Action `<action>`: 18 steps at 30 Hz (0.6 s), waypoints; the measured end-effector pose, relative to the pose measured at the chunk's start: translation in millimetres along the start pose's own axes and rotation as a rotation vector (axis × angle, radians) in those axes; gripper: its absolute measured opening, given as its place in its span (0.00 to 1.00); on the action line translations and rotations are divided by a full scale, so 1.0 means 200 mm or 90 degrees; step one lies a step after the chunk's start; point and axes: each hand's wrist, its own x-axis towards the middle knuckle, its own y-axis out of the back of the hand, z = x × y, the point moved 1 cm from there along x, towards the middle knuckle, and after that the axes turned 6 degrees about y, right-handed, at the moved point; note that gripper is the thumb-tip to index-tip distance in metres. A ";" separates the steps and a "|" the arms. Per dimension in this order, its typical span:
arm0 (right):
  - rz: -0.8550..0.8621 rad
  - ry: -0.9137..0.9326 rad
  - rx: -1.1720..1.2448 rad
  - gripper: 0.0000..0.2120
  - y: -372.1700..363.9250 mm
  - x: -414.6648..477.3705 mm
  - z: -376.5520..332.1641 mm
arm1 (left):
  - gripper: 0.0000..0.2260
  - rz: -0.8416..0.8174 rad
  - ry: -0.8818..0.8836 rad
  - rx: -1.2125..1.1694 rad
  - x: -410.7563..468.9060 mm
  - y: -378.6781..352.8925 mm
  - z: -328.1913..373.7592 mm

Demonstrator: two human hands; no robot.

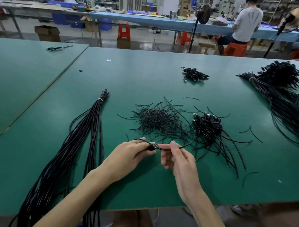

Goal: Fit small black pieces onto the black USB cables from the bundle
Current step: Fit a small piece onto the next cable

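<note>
My left hand (131,153) grips the plug end of a black USB cable (190,126), the metal connector (154,146) poking out between thumb and fingers. My right hand (175,158) pinches a thin black piece (165,148) right next to the connector. The cable arcs up and right from my hands over a heap of thin black pieces (158,121). The long tied bundle of black cables (84,139) lies to the left, running off the table's near edge.
A pile of cables with plugs (209,128) lies to the right of the heap. A small cluster (194,75) sits farther back, and big bundles (285,95) fill the far right. The green table (167,81) ends just below my wrists. A person sits at the far bench.
</note>
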 end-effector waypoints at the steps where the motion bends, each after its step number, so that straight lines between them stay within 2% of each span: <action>1: -0.008 0.000 0.001 0.18 0.00 0.00 0.00 | 0.11 -0.011 0.006 0.005 0.00 0.00 -0.01; 6: -0.069 0.007 -0.072 0.13 -0.01 -0.01 0.00 | 0.18 -0.015 0.000 0.030 0.00 -0.01 -0.04; 13: -0.088 0.025 -0.113 0.15 -0.01 0.00 0.00 | 0.12 0.049 0.049 -0.156 0.01 0.02 -0.02; 18: -0.147 0.021 -0.167 0.12 -0.03 -0.01 -0.01 | 0.12 -0.018 0.071 -0.287 0.03 0.05 -0.02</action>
